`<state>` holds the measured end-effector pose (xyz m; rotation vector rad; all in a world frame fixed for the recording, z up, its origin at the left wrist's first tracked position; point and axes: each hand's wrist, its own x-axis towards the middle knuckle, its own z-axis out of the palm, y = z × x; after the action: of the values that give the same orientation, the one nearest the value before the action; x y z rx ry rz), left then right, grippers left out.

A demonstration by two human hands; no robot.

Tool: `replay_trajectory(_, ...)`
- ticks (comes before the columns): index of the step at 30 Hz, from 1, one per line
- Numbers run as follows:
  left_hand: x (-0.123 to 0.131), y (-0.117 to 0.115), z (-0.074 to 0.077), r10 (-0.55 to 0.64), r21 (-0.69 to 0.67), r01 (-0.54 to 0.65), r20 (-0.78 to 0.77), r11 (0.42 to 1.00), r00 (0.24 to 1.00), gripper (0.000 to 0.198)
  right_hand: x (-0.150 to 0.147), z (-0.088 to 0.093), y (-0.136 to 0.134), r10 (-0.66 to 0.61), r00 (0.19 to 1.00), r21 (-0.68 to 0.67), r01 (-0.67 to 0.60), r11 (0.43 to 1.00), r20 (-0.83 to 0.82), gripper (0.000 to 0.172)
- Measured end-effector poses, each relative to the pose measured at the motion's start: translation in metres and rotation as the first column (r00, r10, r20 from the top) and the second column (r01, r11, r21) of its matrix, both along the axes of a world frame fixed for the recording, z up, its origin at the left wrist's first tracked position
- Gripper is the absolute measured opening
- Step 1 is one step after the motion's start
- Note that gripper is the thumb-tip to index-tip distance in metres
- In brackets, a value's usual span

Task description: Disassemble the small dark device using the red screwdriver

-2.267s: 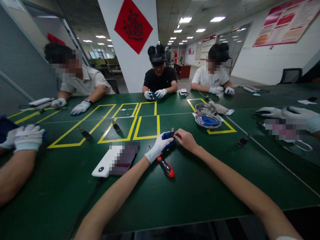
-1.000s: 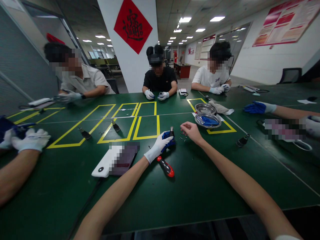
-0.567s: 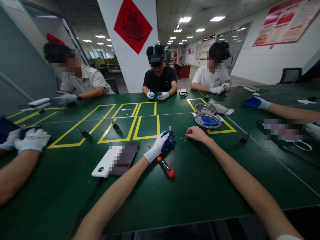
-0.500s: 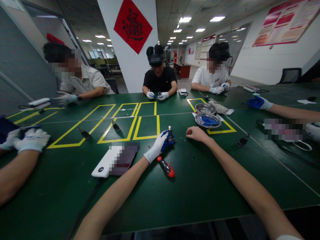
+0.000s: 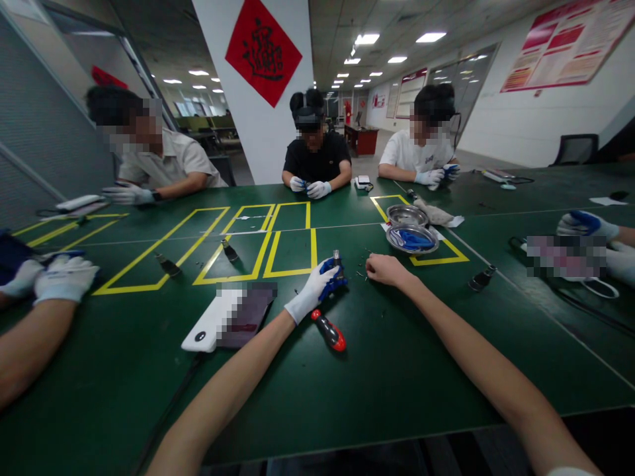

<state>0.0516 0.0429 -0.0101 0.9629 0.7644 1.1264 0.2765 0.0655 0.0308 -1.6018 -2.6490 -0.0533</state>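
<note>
Since a couple of seconds ago, the right hand (image 5: 385, 270) has drawn off from the dark metal-tipped piece (image 5: 337, 256) and now rests further right, beside a scatter of small pieces (image 5: 360, 273); the left hand (image 5: 317, 284) has kept its hold. From where I stand, starting at the left, a white device (image 5: 213, 324) lies on the surface (image 5: 278, 396), in from the near edge. Next comes the left hand, gloved in white and blue, clamped round the dark metal-tipped piece, whose metal end points up. Just nearer lies a red-and-black screwdriver (image 5: 330, 332), its handle toward the near edge. To do this well, I'd judge, the left hand should hold the piece steady and upright, while the bare right hand takes small pieces singly, with a light fingertip pinch, so none gets swept away. The dark metal-tipped piece sits in the left hand's fingers, left of the right hand and apart from it; the small pieces lie between, nearest the right hand. Those bare fingers are curled, but I can't tell whether they grip anything. Further right, toward the far edge, stand two steel bowls (image 5: 413, 252)
</note>
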Motion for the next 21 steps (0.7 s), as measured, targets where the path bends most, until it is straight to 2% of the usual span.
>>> replay_trajectory(5, 0.001, 0.001, -0.002, 0.029, 0.030, -0.029, -0.016, 0.999, 0.999, 0.050, 0.002, -0.001, -0.001, 0.000, 1.000, 0.034, 0.001, 0.999, -0.026, 0.011)
replay_trajectory(9, 0.001, 0.001, -0.004, 0.032, 0.079, -0.028, -0.049, 0.996, 0.998, 0.051, -0.001, -0.002, 0.000, 0.005, 0.974, 0.096, 0.017, 0.995, -0.227, 0.008)
replay_trajectory(11, 0.001, 0.002, -0.005, 0.003, 0.097, 0.003, -0.061, 0.995, 0.998, 0.050, -0.008, -0.003, 0.000, 0.052, 0.921, 0.111, -0.009, 0.994, -0.386, 0.008)
replay_trajectory(14, 0.001, 0.003, -0.006, -0.018, 0.115, 0.026, -0.072, 0.993, 0.997, 0.051, -0.022, -0.004, -0.004, 0.145, 0.800, 0.115, -0.095, 0.989, -0.583, 0.009)
replay_trajectory(17, 0.001, 0.004, -0.007, 0.001, 0.149, 0.009, -0.068, 0.989, 0.998, 0.051, -0.035, -0.006, -0.008, 0.195, 0.721, 0.135, -0.141, 0.981, -0.665, 0.009)
replay_trajectory(21, 0.003, 0.004, -0.008, -0.014, 0.176, 0.023, -0.055, 0.984, 0.998, 0.052, -0.042, -0.009, -0.012, 0.198, 0.693, 0.123, -0.157, 0.980, -0.694, 0.009)
